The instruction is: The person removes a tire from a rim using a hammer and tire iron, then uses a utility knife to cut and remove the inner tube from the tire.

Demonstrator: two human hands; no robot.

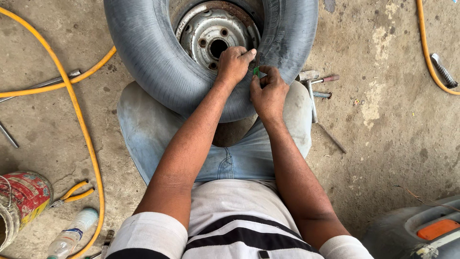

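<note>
1. Pinched between the thumb and fingers of the right hand [269, 92] is a small green tool [256, 71], its tip set against the sidewall of the tyre [158, 62]; how deep the tip sits cannot be told.
2. Just left of that pinch, the left hand [234, 63] is curled and pressing on the same sidewall, thumb stretched toward the green tool. It appears to brace the rubber, not to grasp anything, though its palm is hidden.
3. Beyond both hands, the tyre leans against the person's knees, with its rusty steel rim [213, 33] facing up.
4. Risk, as I judge it: the two hands are nearly touching, so a slip of the tool on the curved rubber could drive its point into the left thumb. The tyre is held only by knees and hands, and a hard push could roll it away.
5. Right of the grip, a hammer [310, 88] and a screwdriver [326, 78] lie close on the ground. Well to the left and nearer the person lie yellow-handled pliers [74, 193], a plastic bottle [72, 235] and a red tin [24, 194].
6. A yellow hose [79, 124] loops round the left side; another stretch runs at far right.
7. The ground is rough, stained concrete [397, 129], dusty and patchy.
</note>
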